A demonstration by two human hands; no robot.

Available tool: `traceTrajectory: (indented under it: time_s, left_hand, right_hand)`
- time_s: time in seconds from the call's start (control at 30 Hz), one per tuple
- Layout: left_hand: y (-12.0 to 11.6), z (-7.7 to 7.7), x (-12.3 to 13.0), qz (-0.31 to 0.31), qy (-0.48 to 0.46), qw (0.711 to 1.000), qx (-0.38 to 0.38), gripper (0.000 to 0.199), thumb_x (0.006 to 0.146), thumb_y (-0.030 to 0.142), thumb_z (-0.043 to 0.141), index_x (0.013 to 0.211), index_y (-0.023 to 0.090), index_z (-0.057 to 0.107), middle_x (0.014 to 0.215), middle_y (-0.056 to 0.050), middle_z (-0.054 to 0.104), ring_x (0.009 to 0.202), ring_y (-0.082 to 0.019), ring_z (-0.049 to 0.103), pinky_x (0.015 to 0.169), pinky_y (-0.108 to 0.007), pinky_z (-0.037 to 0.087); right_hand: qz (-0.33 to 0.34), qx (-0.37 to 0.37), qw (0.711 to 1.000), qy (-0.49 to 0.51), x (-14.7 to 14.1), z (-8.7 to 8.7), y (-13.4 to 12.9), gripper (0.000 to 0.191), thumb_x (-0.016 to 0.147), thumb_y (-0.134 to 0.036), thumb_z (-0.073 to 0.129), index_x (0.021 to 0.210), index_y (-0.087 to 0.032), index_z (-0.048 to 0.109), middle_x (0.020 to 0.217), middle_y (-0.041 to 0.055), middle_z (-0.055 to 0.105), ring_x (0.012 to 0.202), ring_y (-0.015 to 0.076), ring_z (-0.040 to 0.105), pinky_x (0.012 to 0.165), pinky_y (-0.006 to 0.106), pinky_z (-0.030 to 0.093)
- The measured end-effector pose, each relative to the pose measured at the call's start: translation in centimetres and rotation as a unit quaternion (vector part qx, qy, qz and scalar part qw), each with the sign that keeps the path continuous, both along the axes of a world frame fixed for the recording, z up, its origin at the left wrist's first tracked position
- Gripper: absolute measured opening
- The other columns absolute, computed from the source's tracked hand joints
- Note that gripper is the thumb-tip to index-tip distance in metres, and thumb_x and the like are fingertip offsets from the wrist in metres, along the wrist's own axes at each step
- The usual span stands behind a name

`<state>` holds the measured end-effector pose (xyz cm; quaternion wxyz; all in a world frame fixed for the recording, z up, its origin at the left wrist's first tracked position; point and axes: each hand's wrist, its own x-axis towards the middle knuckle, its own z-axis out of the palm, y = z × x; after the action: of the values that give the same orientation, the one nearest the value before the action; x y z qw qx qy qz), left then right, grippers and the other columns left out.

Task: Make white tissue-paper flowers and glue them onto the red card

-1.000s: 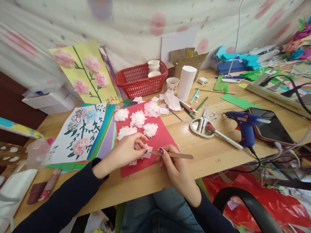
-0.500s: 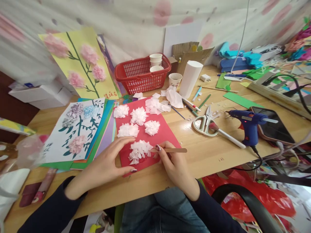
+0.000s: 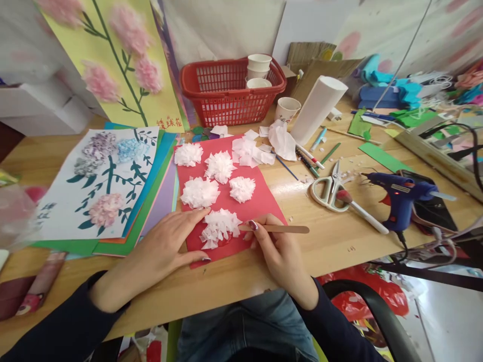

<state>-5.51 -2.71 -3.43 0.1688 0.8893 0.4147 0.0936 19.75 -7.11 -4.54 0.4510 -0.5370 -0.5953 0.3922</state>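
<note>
A red sheet (image 3: 264, 201) bears several white tissue flowers. My right hand (image 3: 277, 251) pinches a flat brown wooden stick (image 3: 289, 229), whose left end meets the right side of the lowest flower (image 3: 219, 227). That flower has gaps near its lower edge, where red shows. My left hand (image 3: 169, 241) lies on the left edge of the sheet, thumb and fingers apart, holding nothing. Loose white tissue pieces (image 3: 247, 151) lie at the sheet's upper right corner.
Scissors (image 3: 331, 188), a white-handled brush (image 3: 364, 215) and a blue glue gun (image 3: 400, 196) lie to the right. A red basket (image 3: 230, 100), paper cup (image 3: 287, 108) and white roll (image 3: 319, 108) stand behind. Left are a flower picture (image 3: 64, 201) and coloured sheets (image 3: 160, 201).
The camera view has shifted, bringing the tabletop closer. The wooden stick stays in my right hand beside the lowest flower, and my left hand remains at the sheet's left edge.
</note>
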Motion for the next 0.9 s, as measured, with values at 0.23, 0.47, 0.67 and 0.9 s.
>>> traceTrajectory:
  time_s: [0.23, 0.47, 0.67, 0.9]
  left_hand:
    - [0.0, -0.3, 0.1, -0.016, -0.006, 1.0, 0.022, 0.072, 0.09, 0.061, 0.052, 0.149, 0.026, 0.031, 0.142, -0.011, 0.056, 0.127, -0.029, 0.056, 0.106, -0.044, 0.047]
    - [0.1, -0.7, 0.0, -0.004, -0.012, 1.0, 0.016, 0.075, 0.088, 0.062, 0.055, 0.15, 0.028, 0.031, 0.144, -0.008, 0.056, 0.126, -0.028, 0.058, 0.106, -0.043, 0.048]
    - [0.1, -0.8, -0.2, 0.004, -0.015, 1.0, 0.02, 0.076, 0.086, 0.063, 0.058, 0.148, 0.027, 0.035, 0.142, -0.009, 0.058, 0.125, -0.029, 0.059, 0.105, -0.044, 0.049]
    - [0.3, -0.4, -0.3, 0.052, -0.034, 0.997, -0.046, 0.079, 0.078, 0.062, 0.068, 0.145, 0.03, 0.041, 0.141, -0.008, 0.059, 0.126, -0.031, 0.059, 0.105, -0.046, 0.049]
  right_hand:
    - [0.011, -0.04, 0.998, 0.049, -0.3, -0.2, 0.3, 0.028, 0.102, -0.036, 0.044, 0.086, -0.018, 0.059, 0.075, 0.0026, 0.061, 0.062, 0.0136, 0.059, 0.06, 0.027, 0.049]
    - [-0.002, -0.034, 0.999, 0.036, -1.3, -0.2, 0.4, 0.029, 0.102, -0.035, 0.045, 0.083, -0.018, 0.059, 0.075, 0.0028, 0.062, 0.065, 0.0139, 0.059, 0.063, 0.028, 0.048]
    - [-0.092, -0.042, 0.991, 0.089, -1.1, 0.0, 0.0, 0.036, 0.101, -0.041, 0.046, 0.075, -0.019, 0.058, 0.062, -0.0009, 0.059, 0.054, 0.0118, 0.055, 0.056, 0.026, 0.044]
    - [-0.137, -0.033, 0.981, 0.13, -0.1, -0.4, -0.9, 0.041, 0.1, -0.046, 0.049, 0.07, -0.019, 0.059, 0.066, -0.0002, 0.06, 0.061, 0.0121, 0.055, 0.067, 0.027, 0.043]
